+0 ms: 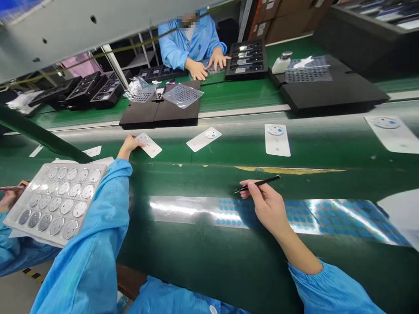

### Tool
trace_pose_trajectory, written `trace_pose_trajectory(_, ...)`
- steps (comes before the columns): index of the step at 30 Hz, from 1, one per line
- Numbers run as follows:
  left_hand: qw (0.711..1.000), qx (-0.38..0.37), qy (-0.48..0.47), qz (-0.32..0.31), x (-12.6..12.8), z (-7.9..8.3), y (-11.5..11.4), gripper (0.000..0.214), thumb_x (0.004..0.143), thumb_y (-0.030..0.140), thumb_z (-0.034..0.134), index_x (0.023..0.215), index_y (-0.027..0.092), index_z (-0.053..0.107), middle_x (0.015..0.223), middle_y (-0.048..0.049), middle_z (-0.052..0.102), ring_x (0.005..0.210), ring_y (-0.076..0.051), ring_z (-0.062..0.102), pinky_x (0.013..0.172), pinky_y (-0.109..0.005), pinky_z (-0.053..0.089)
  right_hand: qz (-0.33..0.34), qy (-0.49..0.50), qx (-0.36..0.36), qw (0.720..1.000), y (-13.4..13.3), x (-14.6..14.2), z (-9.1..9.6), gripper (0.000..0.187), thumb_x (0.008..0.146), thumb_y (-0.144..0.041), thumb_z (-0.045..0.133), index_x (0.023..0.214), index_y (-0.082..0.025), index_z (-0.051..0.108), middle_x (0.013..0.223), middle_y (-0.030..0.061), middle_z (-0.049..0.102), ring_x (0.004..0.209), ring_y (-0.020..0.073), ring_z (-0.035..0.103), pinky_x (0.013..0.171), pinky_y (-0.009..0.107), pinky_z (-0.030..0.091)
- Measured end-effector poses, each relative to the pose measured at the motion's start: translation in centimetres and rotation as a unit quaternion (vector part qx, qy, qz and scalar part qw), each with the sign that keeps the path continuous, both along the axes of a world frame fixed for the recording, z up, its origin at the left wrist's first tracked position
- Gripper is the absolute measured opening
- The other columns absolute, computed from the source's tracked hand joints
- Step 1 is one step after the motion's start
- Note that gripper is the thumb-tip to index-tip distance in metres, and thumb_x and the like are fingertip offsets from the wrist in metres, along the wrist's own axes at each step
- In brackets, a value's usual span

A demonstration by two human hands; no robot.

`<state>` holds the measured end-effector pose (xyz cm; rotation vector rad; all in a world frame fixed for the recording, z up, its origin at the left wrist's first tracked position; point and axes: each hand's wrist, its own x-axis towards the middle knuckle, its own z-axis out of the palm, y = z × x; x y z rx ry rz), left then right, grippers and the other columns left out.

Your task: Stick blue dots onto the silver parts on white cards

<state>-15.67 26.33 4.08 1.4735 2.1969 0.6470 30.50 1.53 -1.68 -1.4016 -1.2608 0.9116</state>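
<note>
My left hand (130, 143), at the end of an outstretched arm, has its fingers closed on the left end of a white card (152, 149) with a round disc on it. In my right hand (266, 205) is a pair of black tweezers (269, 180), tips pointing left. Below those tips lies a clear strip of blue round stickers (229, 212), partly hidden by the hand. Further along the belt, a second white card (198, 143) and a third white card (277, 147) each carry a disc with a blue dot.
At left, a tray of round discs (62, 198) stands beside my left sleeve, near a neighbour's hand (11, 198). Across the bench another person (193, 43) works with both hands. Black boxes (176, 107) and a white bottle (281, 63) stand on the far side.
</note>
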Motion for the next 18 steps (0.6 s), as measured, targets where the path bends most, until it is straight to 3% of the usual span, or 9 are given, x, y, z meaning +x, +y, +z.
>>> trace_pose_trajectory(3, 0.992, 0.057, -0.102, -0.057, 1.6, 1.3, -0.5, 0.060, 0.082, 0.025, 0.087, 0.131, 0.018, 0.054, 0.126, -0.0090, 0.070, 0.105, -0.019, 0.073, 0.088, -0.034, 0.064, 0.075, 0.076, -0.064, 0.992, -0.7, -0.6, 0.4, 0.051, 0.090, -0.069, 0.073, 0.099, -0.019, 0.073, 0.072, 0.0056, 0.071, 0.067, 0.0218, 0.070, 0.068, 0.036, 0.062)
trace_pose_trajectory(5, 0.977, 0.095, -0.167, -0.095, 3.2, 2.1, -2.0, 0.066, 0.081, 0.028, 0.086, 0.138, 0.023, 0.052, 0.130, -0.0066, 0.070, 0.106, -0.019, 0.074, 0.082, -0.029, 0.065, 0.126, 0.090, -0.105, 0.982, -1.5, -1.0, 0.4, 0.048, 0.091, -0.065, 0.075, 0.099, -0.018, 0.072, 0.073, 0.0059, 0.072, 0.063, 0.0194, 0.068, 0.062, 0.033, 0.061)
trace_pose_trajectory(7, 0.942, 0.120, -0.263, -0.170, 5.6, 2.6, -5.2, 0.080, 0.070, 0.029, 0.093, 0.141, 0.024, 0.055, 0.127, -0.0070, 0.072, 0.106, -0.023, 0.074, 0.077, -0.029, 0.066, 0.168, 0.080, -0.136, 0.973, -2.4, -1.3, 0.1, 0.046, 0.095, -0.064, 0.071, 0.099, -0.018, 0.072, 0.075, 0.0064, 0.073, 0.060, 0.0177, 0.067, 0.059, 0.031, 0.059)
trace_pose_trajectory(9, 0.891, 0.087, -0.344, -0.283, 8.6, 2.3, -9.8, 0.085, 0.063, 0.028, 0.098, 0.139, 0.022, 0.062, 0.127, -0.0085, 0.073, 0.106, -0.027, 0.075, 0.079, -0.032, 0.066, 0.190, 0.057, -0.149, 0.969, -3.3, -1.7, -0.1, 0.047, 0.099, -0.065, 0.064, 0.098, -0.018, 0.071, 0.075, 0.0067, 0.073, 0.060, 0.0178, 0.067, 0.057, 0.030, 0.059)
trace_pose_trajectory(11, 0.863, -0.014, -0.347, -0.367, 11.7, 1.3, -14.9, 0.073, 0.073, 0.029, 0.093, 0.140, 0.023, 0.066, 0.129, -0.0089, 0.072, 0.104, -0.027, 0.076, 0.082, -0.033, 0.066, 0.196, 0.023, -0.148, 0.969, -3.9, -1.9, -0.4, 0.049, 0.101, -0.066, 0.060, 0.096, -0.019, 0.069, 0.075, 0.0066, 0.073, 0.060, 0.0182, 0.068, 0.057, 0.031, 0.059)
trace_pose_trajectory(14, 0.838, -0.124, -0.299, -0.439, 15.4, -1.4, -21.3, 0.066, 0.088, 0.029, 0.082, 0.150, 0.026, 0.061, 0.104, -0.0062, 0.077, 0.085, -0.021, 0.074, 0.070, -0.029, 0.062, 0.203, -0.022, -0.134, 0.970, -4.3, -1.9, -0.6, 0.048, 0.103, -0.066, 0.057, 0.095, -0.020, 0.068, 0.075, 0.0061, 0.073, 0.059, 0.0185, 0.068, 0.057, 0.032, 0.058)
trace_pose_trajectory(16, 0.849, -0.102, -0.243, -0.459, 16.6, -3.3, -23.8, 0.064, 0.089, 0.026, 0.080, 0.150, 0.028, 0.060, 0.104, -0.0056, 0.075, 0.079, -0.019, 0.070, 0.070, -0.030, 0.061, 0.211, -0.037, -0.127, 0.968, -4.4, -1.8, -0.7, 0.046, 0.104, -0.064, 0.055, 0.095, -0.020, 0.069, 0.076, 0.0064, 0.073, 0.060, 0.0190, 0.068, 0.057, 0.033, 0.058)
trace_pose_trajectory(18, 0.859, -0.052, -0.176, -0.477, 16.8, -4.6, -24.9, 0.065, 0.088, 0.022, 0.081, 0.149, 0.028, 0.060, 0.114, -0.0077, 0.071, 0.089, -0.022, 0.068, 0.081, -0.036, 0.061, 0.213, -0.045, -0.128, 0.968, -4.5, -1.6, -0.8, 0.045, 0.105, -0.062, 0.054, 0.095, -0.021, 0.069, 0.078, 0.0069, 0.073, 0.062, 0.0192, 0.068, 0.057, 0.032, 0.058)
